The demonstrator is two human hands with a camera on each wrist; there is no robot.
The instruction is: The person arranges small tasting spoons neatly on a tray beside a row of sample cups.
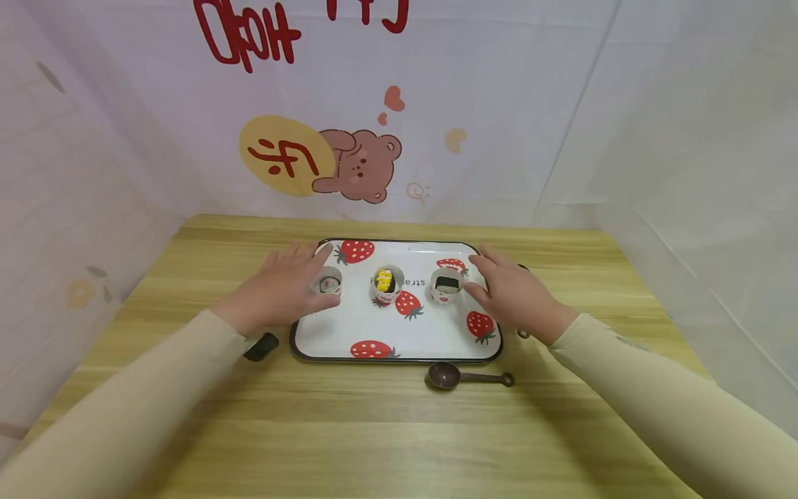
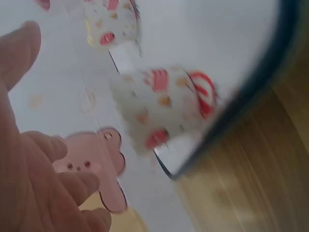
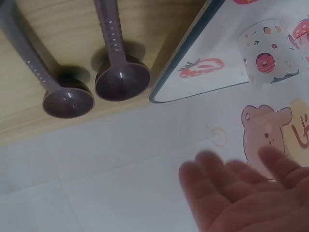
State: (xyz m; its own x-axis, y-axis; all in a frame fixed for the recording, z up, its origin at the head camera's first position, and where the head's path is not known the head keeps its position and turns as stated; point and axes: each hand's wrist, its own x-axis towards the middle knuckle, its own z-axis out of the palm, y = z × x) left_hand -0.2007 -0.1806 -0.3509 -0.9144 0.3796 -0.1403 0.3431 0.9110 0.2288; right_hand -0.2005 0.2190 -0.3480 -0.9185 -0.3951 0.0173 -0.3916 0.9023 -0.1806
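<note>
A white strawberry-print tray (image 1: 349,329) with a dark rim bears three patterned paper cups in a row. Inside the left cup (image 1: 327,272) is a pale round piece like a sushi roll. The middle cup (image 1: 388,298) contains a yellow-topped piece, the right cup (image 1: 445,298) a white piece with a dark band. My left hand (image 1: 277,287) hovers at the tray's left side, thumb and fingers spread around the left cup with nothing gripped. Beside the right cup, my right hand (image 1: 517,291) reaches over the tray's right edge, fingers extended and holding nothing.
A brown measuring spoon (image 1: 445,375) lies before the tray. Two more brown spoons, one of them nearer the tray (image 3: 123,79), lie to its right, mostly hidden under my right hand in the head view. A dark object (image 1: 262,346) sits by my left wrist. A printed cloth (image 1: 467,173) hangs behind.
</note>
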